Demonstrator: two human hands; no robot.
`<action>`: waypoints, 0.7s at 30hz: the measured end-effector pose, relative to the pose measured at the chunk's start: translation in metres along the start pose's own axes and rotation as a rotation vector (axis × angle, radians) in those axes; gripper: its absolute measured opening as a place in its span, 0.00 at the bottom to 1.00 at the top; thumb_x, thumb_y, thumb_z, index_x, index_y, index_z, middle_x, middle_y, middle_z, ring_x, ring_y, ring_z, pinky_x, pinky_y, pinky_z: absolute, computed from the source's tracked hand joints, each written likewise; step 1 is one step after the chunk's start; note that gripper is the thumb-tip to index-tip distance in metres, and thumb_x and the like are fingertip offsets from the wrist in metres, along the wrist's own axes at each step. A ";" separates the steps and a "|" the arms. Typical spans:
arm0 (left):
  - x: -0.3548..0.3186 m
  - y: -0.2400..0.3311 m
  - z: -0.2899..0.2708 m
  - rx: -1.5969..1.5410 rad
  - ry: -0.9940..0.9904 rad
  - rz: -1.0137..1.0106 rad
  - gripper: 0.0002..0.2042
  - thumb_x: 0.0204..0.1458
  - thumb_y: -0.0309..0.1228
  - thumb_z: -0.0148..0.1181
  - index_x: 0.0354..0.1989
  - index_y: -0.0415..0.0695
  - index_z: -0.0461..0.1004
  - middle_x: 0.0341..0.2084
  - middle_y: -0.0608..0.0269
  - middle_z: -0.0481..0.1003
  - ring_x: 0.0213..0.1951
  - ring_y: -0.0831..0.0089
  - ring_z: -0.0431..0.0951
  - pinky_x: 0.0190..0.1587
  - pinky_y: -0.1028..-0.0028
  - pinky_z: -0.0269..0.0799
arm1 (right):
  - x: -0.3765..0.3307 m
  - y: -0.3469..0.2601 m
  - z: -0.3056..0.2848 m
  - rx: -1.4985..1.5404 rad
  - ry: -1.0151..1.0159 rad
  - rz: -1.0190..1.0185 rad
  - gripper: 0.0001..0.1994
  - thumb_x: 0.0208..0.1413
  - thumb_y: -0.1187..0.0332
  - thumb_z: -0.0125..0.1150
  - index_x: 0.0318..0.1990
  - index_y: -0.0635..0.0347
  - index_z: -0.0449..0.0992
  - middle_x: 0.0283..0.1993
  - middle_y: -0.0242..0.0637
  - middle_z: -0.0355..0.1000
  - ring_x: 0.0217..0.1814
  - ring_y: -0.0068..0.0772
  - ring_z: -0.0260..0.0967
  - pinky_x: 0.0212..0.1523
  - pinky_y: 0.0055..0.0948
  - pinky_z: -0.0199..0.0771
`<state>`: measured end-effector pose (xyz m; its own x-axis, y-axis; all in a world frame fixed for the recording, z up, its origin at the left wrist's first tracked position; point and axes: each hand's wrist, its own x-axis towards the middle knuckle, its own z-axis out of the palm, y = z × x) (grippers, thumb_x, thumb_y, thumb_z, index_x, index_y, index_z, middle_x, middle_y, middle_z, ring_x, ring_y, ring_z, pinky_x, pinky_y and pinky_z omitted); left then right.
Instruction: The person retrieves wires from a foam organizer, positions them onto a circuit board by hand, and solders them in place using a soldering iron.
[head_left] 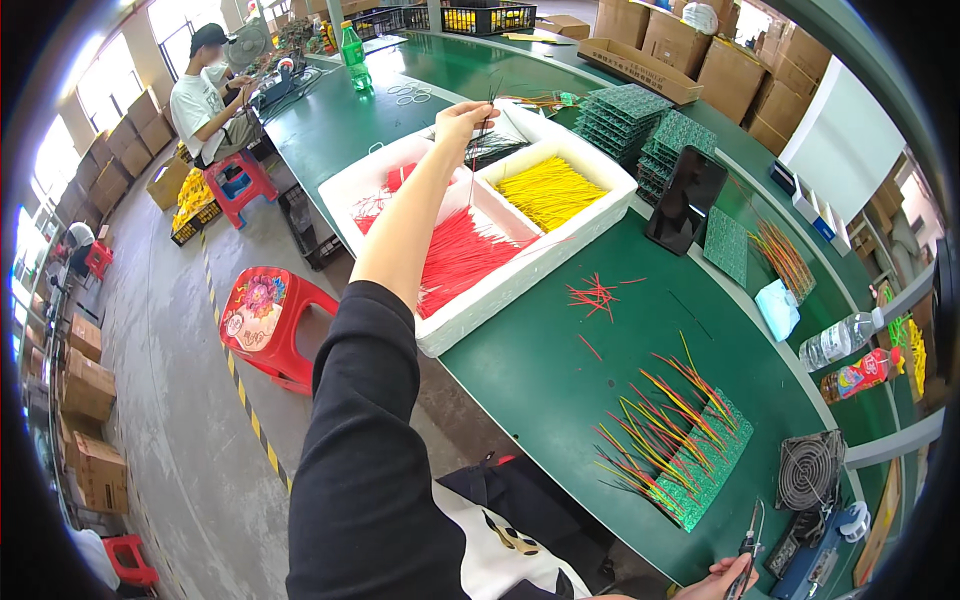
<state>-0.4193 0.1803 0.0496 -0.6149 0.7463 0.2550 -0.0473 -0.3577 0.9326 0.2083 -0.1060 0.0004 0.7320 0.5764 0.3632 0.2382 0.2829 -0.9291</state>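
My left hand (467, 126) reaches far out over a white foam box (490, 312), its fingers pinched on a few thin black wires (492, 92). Below it is the compartment of black wires (495, 146). Other compartments of the box hold yellow wires (552, 193) and red wires (470, 262). At the lower right, my right hand (722, 580) is closed around a dark-handled soldering iron (747, 545), its thin tip pointing up. Just beyond that hand lies a green circuit board panel (700, 480) with rows of red, yellow and black wires standing up from it.
Loose red wires (594, 297) lie mid-table. Stacked green panels (622, 115), a black phone (688, 200), bottles (838, 340) and a small fan (810, 470) line the far side. A red stool (262, 318) stands left of the table; another person (205, 100) sits at the far left.
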 end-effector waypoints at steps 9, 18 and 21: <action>-0.001 -0.001 -0.002 0.002 0.007 0.023 0.13 0.47 0.26 0.61 0.41 0.34 0.73 0.32 0.55 0.77 0.33 0.72 0.76 0.40 0.77 0.71 | -0.001 -0.003 0.002 -0.017 0.005 -0.004 0.10 0.48 0.74 0.61 0.27 0.65 0.64 0.17 0.40 0.62 0.18 0.30 0.58 0.19 0.25 0.59; 0.000 0.001 -0.003 0.028 -0.003 -0.022 0.12 0.48 0.29 0.60 0.40 0.38 0.73 0.34 0.58 0.78 0.38 0.72 0.76 0.43 0.74 0.67 | -0.001 -0.001 0.001 -0.014 0.015 -0.014 0.10 0.48 0.74 0.62 0.28 0.65 0.65 0.18 0.41 0.64 0.18 0.30 0.59 0.19 0.25 0.60; -0.002 0.002 -0.002 0.091 0.004 -0.047 0.12 0.49 0.32 0.60 0.40 0.43 0.73 0.35 0.63 0.78 0.39 0.75 0.76 0.46 0.71 0.61 | -0.001 -0.001 0.001 -0.011 0.021 -0.022 0.09 0.48 0.75 0.62 0.28 0.65 0.65 0.18 0.41 0.64 0.18 0.30 0.60 0.18 0.25 0.61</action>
<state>-0.4198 0.1769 0.0502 -0.6172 0.7586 0.2090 -0.0046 -0.2692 0.9631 0.2063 -0.1058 0.0015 0.7396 0.5542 0.3818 0.2613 0.2863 -0.9218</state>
